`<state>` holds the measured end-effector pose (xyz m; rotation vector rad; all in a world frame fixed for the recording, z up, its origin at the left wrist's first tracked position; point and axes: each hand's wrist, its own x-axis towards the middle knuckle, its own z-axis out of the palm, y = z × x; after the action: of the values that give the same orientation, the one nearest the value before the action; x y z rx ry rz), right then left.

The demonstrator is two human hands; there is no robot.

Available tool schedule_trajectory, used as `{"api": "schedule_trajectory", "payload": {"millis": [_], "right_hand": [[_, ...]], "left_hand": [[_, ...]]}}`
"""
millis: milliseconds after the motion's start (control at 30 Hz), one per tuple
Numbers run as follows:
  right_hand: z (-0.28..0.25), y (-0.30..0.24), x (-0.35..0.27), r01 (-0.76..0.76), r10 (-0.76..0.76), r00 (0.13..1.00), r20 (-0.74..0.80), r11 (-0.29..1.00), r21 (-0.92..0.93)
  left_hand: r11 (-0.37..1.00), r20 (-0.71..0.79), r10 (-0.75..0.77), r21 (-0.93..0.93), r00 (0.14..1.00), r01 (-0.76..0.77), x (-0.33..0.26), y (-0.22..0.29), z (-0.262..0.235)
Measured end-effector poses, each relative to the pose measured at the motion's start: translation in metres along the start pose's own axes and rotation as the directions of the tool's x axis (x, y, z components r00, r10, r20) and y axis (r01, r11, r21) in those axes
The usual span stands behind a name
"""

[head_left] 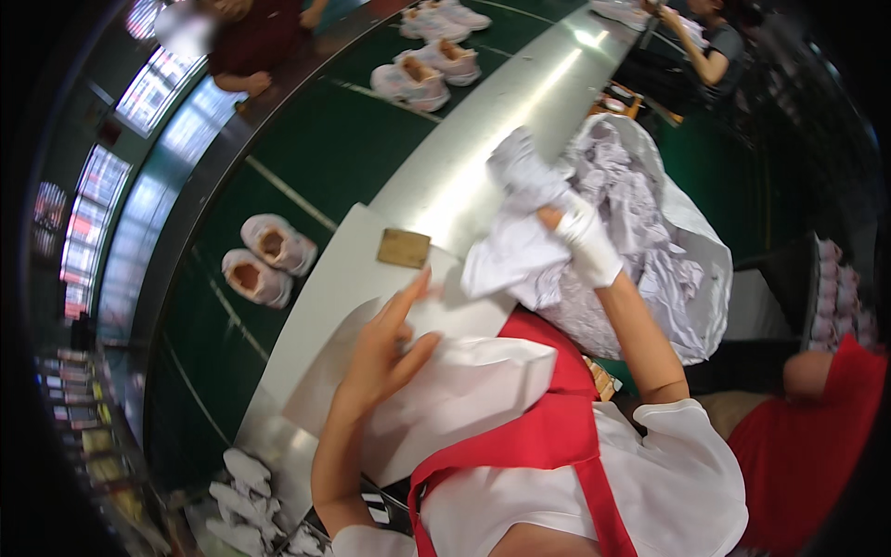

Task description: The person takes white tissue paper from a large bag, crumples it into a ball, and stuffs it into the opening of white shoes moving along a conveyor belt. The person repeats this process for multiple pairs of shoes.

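Entry, head view. My right hand [583, 239], wrapped in white tape or a bandage over the fingers, is closed on a crumpled wad of white tissue paper [520, 172], lifting it up out of the heap. The wad sits above the near edge of a large open bag of crumpled paper [650, 241] to my right; more loose sheets hang below the hand toward the work surface.

My left hand [385, 348] lies open, fingers spread and extended, flat on a white paper sheet [464, 390] spread over the steel worktop [483, 158]. It grips nothing; it only presses the sheet. The forefinger points up toward a small brown cardboard tag [404, 248], which lies on the sheet just beyond the fingertips, apart from them.

A red apron [548, 427] over a white shirt fills the lower middle of the view.

Left of the worktop runs a green conveyor belt [316, 148]. On it, a pair of pale pink shoes [264, 258] level with my left hand; further up, another pair of shoes [427, 74]. More white wads lie at the lower left [243, 501].

A person in dark red [246, 46] stands across the belt at top. Another person [710, 42] works at top right. A third, in red [817, 436], is close on my right.
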<state>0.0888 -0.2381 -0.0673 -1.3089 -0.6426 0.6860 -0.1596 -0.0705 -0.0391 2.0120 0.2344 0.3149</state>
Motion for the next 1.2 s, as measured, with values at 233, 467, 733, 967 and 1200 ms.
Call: {"api": "schedule_trajectory", "payload": {"millis": [233,467,733,967,1200], "right_hand": [[0.105,-0.009,0.006,-0.109,0.105,0.956,0.272,0.994,0.000],[0.091,-0.010,0.013,-0.079,0.044,0.984,0.173,0.976,0.201],[0.120,0.027,0.018,-0.037,0.044,0.967,0.250,0.999,-0.036],[0.144,0.019,0.009,0.056,0.093,0.880,0.465,0.954,-0.295],[0.114,0.004,0.020,-0.183,0.148,0.930,0.337,0.980,0.074]], "left_hand": [[0.918,-0.133,-0.376,-0.187,0.917,0.349,-0.009,-0.038,-0.005],[0.982,-0.452,-0.180,-0.030,0.874,0.187,-0.022,-0.042,-0.006],[0.935,-0.186,0.253,-0.204,0.950,-0.289,-0.051,-0.009,-0.037],[0.974,-0.466,-0.170,-0.211,0.869,0.077,-0.044,-0.032,-0.028],[0.891,-0.593,0.200,0.442,0.780,0.107,-0.041,-0.026,-0.031]]}}
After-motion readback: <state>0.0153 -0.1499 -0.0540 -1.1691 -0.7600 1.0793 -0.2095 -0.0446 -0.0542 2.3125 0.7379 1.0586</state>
